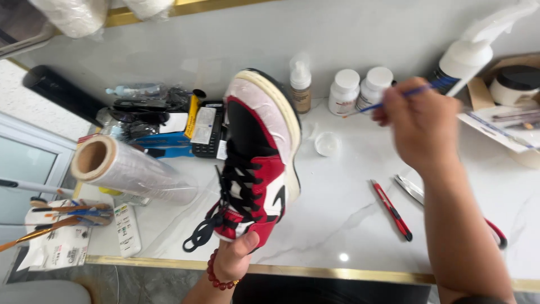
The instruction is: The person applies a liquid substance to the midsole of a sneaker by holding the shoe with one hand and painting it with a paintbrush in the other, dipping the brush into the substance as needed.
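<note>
- The left hand (235, 254), a red bead bracelet (216, 276) on its wrist, sits closest to the camera; its thumb and fingers are clamped around the heel end of a sneaker (259, 152), holding it up above the table (337, 214).
- The sneaker is red, black and white with black laces (236, 186); its toe points away from the person and its pale sole edge faces right. Whitish covering wraps the toe area.
- On the right, the right hand (419, 126) is raised over the table, fingers drawn together and pinching a thin blue-handled brush (394, 98), which points left toward the bottles. The hand is blurred.
- On the marble table below it lie a red utility knife (392, 210) and, just beside it, scissors (419, 191) partly hidden by the forearm.
- To the left, a roll of clear film (126, 169) lies on its side, near a cup of brushes (62, 214).
- Farther back stand a small clear dish (327, 143), a small pump bottle (301, 84), two white jars (360, 90), and a white spray bottle (469, 53).
</note>
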